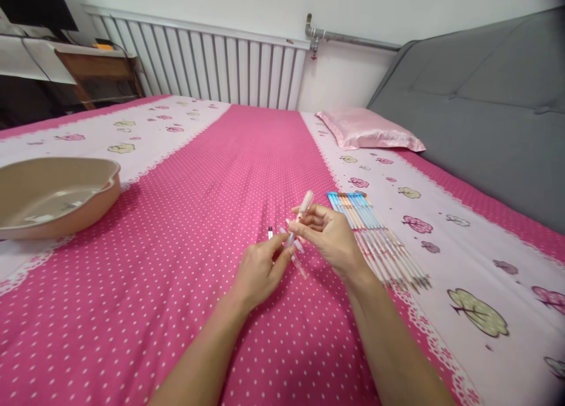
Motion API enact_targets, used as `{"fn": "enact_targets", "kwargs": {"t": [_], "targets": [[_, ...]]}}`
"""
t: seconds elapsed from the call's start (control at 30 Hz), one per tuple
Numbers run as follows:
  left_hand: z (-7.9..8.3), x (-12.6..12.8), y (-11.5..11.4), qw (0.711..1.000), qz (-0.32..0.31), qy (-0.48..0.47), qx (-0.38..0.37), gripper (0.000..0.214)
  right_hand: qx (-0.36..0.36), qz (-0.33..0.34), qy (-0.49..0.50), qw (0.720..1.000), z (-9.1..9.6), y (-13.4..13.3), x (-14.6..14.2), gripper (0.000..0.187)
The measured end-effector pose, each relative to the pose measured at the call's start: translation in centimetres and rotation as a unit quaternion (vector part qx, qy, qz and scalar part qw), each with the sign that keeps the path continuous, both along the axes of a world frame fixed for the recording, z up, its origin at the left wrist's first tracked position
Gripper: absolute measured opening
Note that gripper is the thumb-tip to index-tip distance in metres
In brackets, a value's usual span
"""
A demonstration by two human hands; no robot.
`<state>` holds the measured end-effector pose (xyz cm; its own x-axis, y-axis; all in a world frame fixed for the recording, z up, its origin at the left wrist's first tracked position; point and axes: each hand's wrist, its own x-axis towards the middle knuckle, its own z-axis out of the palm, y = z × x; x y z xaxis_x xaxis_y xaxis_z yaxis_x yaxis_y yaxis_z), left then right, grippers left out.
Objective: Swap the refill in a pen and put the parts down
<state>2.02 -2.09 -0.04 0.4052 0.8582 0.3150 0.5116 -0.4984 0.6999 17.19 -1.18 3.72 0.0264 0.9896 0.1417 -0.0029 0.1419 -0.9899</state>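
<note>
Over the pink bed [185,288], seemingly holding one pen [305,202] slantwise, pinched in both left hand [260,270] and right hand [331,238], probably for steadiness; just right, lined up in a row of pens [382,250], perhaps for order.

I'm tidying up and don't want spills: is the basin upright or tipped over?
Upright: the basin sits on the bed with its opening upward, its inner floor showing.
</note>
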Motion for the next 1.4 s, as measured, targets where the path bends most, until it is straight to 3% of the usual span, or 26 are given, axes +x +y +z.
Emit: {"fn": "enact_targets", "kwargs": {"t": [0.3,0.6,0.9,1.4], "targets": [[0.5,-0.1,-0.2,0.994,-0.053,-0.067,-0.073,0.031,-0.026,0.103,0.066,0.992,0.5,-0.4,0.4,0.042],[0.4,-0.1,-0.2,0.975,-0.071,-0.154,-0.141,0.027,-0.052,0.176,0.081,0.980,1.1,-0.9,0.2,0.039],[0.1,-0.2,-0.1,0.980,-0.065,-0.150,-0.118,0.028,-0.043,0.159,0.073,0.984,0.5,-0.6,0.3,0.040],[0.6,0.2,-0.3,0.988,-0.051,-0.107,-0.094,0.025,-0.011,0.057,-0.003,0.998,-0.2,-0.2,0.1,0.043]]}}
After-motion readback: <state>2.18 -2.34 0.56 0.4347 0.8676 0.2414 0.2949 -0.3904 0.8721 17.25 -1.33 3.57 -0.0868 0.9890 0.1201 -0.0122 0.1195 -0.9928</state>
